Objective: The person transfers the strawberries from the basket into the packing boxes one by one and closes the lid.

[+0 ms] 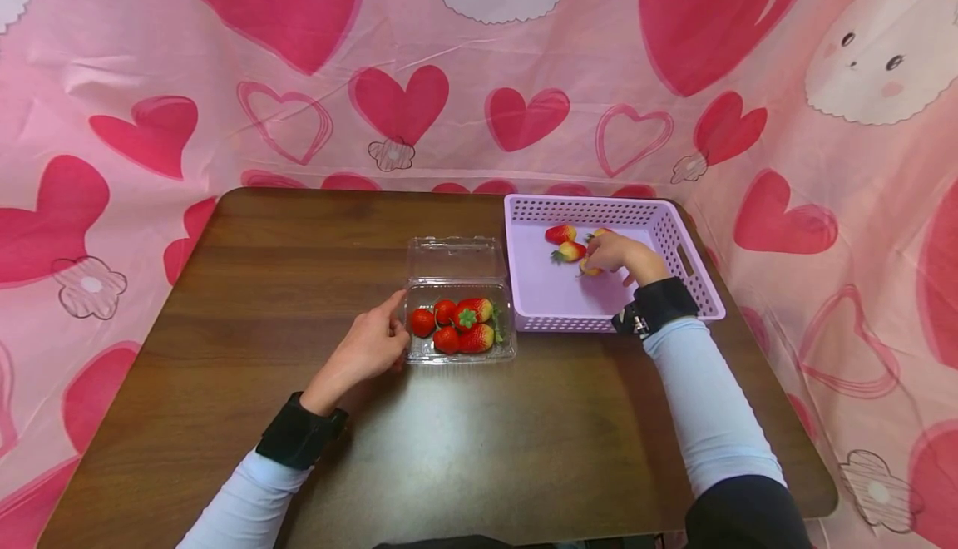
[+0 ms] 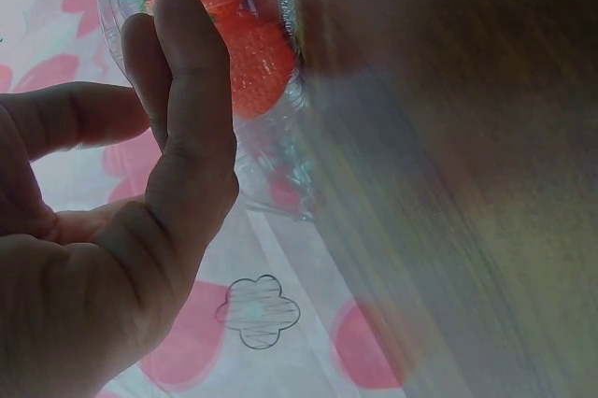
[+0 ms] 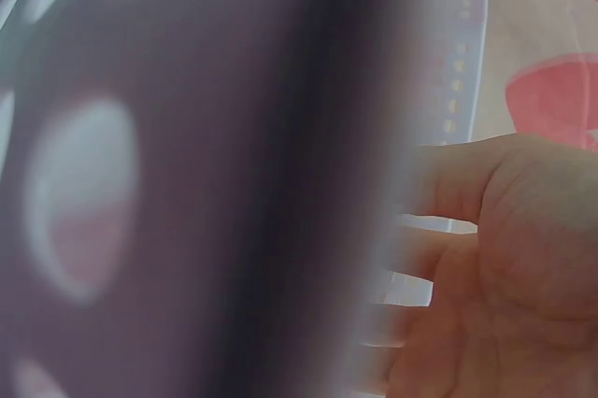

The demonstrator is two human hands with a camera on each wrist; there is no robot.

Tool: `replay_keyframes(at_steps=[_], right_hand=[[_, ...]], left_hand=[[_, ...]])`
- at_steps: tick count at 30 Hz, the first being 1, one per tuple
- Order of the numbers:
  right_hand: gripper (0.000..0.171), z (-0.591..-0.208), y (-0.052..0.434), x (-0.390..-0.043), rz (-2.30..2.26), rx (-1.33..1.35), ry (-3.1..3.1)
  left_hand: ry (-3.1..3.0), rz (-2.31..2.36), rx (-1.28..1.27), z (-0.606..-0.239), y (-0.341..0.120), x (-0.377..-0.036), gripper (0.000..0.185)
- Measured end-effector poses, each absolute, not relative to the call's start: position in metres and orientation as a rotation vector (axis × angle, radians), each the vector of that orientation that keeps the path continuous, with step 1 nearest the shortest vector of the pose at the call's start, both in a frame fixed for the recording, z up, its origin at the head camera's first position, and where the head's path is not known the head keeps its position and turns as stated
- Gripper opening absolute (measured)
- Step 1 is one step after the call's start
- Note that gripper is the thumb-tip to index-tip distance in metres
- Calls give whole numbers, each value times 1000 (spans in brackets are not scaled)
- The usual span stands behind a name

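A clear plastic clamshell box (image 1: 460, 358) lies with its lid folded back on the brown table. Inside are several strawberries (image 1: 446, 339), some small and all red, others larger with yellow tops and green leaves. My left hand (image 1: 368, 341) touches the box's left side, its index finger stretched along the rim. In the left wrist view, fingers (image 2: 192, 71) overlap the box wall. My right hand (image 1: 617, 254) reaches down into the lilac basket (image 1: 539, 291), its fingertips pinching a yellow-and-red strawberry (image 1: 589, 269). The right wrist view hides those fingertips behind the basket wall.
More strawberries (image 1: 560, 234) lie beside my right hand in the basket. The basket's perforated walls (image 1: 580, 212) stand close to the box's right edge. A pink heart-print cloth (image 1: 464, 50) hangs behind and beside the wooden table (image 1: 314, 258).
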State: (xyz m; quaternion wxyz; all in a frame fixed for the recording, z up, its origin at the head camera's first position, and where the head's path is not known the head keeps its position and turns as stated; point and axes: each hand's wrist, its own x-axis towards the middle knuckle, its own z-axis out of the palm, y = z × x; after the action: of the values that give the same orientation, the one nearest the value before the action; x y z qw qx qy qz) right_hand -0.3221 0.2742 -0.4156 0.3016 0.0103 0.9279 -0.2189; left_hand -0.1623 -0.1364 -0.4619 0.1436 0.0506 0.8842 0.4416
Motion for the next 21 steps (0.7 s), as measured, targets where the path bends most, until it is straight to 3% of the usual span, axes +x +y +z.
replay_keyframes(at_steps=[7, 21], right_hand=[[36, -417, 273, -321, -583, 54, 2439], [39, -421, 273, -315, -548, 43, 2445]], left_hand=[[2546, 1280, 150, -462, -136, -161, 74], [2549, 1286, 147, -461, -136, -162, 73]])
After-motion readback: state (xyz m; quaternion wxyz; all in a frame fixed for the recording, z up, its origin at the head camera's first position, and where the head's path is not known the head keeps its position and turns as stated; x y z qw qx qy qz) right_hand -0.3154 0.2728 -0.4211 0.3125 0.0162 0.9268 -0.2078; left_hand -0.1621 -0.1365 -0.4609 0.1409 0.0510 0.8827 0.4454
